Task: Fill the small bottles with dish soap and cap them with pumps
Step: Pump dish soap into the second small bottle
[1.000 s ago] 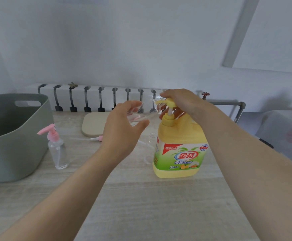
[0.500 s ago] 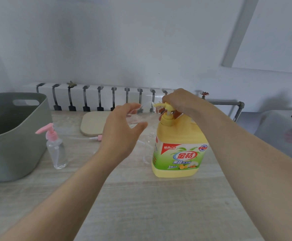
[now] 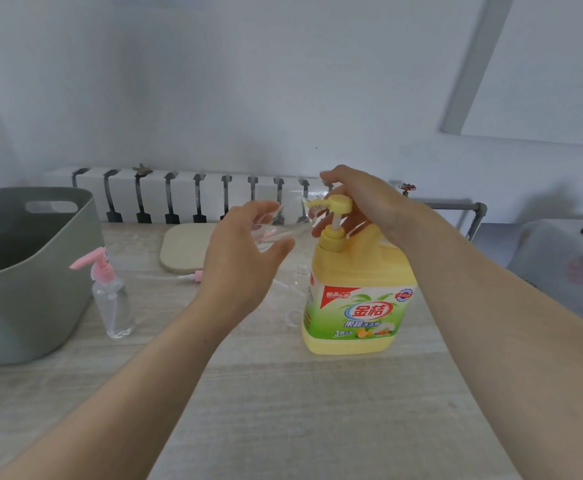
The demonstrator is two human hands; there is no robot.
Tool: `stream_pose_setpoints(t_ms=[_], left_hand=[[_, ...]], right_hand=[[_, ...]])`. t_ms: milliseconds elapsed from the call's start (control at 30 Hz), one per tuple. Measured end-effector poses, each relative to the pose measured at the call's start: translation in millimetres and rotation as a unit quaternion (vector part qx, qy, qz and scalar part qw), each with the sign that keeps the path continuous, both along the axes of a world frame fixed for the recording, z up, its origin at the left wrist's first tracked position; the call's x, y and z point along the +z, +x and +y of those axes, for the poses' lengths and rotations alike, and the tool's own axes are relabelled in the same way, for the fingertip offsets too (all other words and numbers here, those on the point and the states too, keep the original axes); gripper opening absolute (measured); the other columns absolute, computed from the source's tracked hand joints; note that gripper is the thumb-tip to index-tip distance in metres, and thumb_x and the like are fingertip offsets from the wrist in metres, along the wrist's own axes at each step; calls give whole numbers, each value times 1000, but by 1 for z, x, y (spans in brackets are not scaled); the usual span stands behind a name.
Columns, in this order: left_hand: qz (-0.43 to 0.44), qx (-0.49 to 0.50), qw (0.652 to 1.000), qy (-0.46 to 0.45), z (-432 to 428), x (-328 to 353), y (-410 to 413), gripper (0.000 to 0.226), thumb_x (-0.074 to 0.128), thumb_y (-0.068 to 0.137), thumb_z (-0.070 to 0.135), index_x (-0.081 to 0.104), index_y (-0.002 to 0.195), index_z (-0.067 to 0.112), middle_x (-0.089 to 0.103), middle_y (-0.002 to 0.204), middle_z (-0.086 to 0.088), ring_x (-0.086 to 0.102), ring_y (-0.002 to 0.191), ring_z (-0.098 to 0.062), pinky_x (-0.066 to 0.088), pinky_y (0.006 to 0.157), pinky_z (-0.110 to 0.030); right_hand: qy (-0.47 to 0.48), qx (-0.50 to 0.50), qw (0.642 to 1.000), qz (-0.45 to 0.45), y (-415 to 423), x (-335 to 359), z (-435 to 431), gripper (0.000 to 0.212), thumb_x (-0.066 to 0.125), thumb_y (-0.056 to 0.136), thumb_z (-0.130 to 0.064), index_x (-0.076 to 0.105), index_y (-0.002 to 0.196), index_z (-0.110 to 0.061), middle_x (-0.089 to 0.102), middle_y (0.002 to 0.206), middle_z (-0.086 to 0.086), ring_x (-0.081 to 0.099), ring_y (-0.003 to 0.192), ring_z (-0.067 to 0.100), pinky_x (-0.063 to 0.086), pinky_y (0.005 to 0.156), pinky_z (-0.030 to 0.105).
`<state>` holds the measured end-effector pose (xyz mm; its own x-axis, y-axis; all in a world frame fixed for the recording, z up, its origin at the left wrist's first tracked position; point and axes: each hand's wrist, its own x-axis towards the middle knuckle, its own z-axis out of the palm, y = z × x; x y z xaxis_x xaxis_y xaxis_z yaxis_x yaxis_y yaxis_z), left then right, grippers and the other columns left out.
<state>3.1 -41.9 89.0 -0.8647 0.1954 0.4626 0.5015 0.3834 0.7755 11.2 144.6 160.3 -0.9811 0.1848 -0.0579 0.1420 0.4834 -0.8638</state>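
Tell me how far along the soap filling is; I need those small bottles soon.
Done: one small bottle stands capped with a pink pump, though no soap shows inside. In hand: the left hand holds an open bottle at the soap jug nozzle while the right hand grips its pump head. Left: another uncapped bottle beside the jug and a loose pump lying nearby.

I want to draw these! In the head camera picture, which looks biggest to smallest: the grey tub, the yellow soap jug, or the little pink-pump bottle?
1. grey tub, even though the picture's edge cuts it off
2. yellow soap jug
3. little pink-pump bottle
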Motion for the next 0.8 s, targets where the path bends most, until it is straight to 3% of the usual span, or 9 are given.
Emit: stream_pose_setpoints(t_ms=[67,133,267,333,500,633,800], left_hand=[[0,1,1000,1,0,1,1,48,75,84,26,56,128,30,60,121,12,51,107,-1,35,88,-17],[0,0,1000,4,0,1,1,47,75,84,26,57,127,31,60,121,11,51,107,-1,35,89,-20],[-3,1,1000,12,0,1,1,47,75,83,25,58,126,32,61,120,12,53,109,-2,35,90,-20],[-4,0,1000,11,-1,0,1,47,75,83,25,58,126,32,61,120,11,53,110,-3,36,91,-21],[-2,-1,1000,7,-1,0,0,47,75,83,26,57,126,32,60,119,12,53,109,-3,36,89,-21],[-7,-4,1000,10,0,-2,1,47,75,83,24,58,126,31,61,119,10,53,109,-4,35,88,-18],[-9,-3,1000,-2,-1,-5,1,48,75,83,26,57,127,31,60,118,12,51,107,-2,34,88,-21]], right_hand=[[5,0,1000,-2,2,0,-1,47,41,90,-53,67,104,-17,76,82,6,67,71,21,52,83,36],[19,-9,1000,5,2,0,-2,44,41,91,-52,69,95,-18,76,78,2,67,67,17,52,76,32],[48,-30,998,30,0,-3,-4,29,46,95,-40,61,79,-22,64,49,-15,57,40,-3,41,39,11],[61,-33,997,44,-2,-4,-4,30,47,96,-35,61,73,-22,60,43,-18,52,36,-8,33,29,9],[62,-30,997,42,-7,-6,-2,38,50,91,-31,62,57,-20,63,46,-11,53,35,-3,33,30,9],[90,-48,994,36,-11,-7,-3,55,51,86,-27,55,32,-19,52,36,-16,45,28,-4,26,27,8],[119,-60,991,26,-16,-9,-4,36,52,84,-27,54,50,-16,59,40,-14,44,27,-6,26,26,8]])
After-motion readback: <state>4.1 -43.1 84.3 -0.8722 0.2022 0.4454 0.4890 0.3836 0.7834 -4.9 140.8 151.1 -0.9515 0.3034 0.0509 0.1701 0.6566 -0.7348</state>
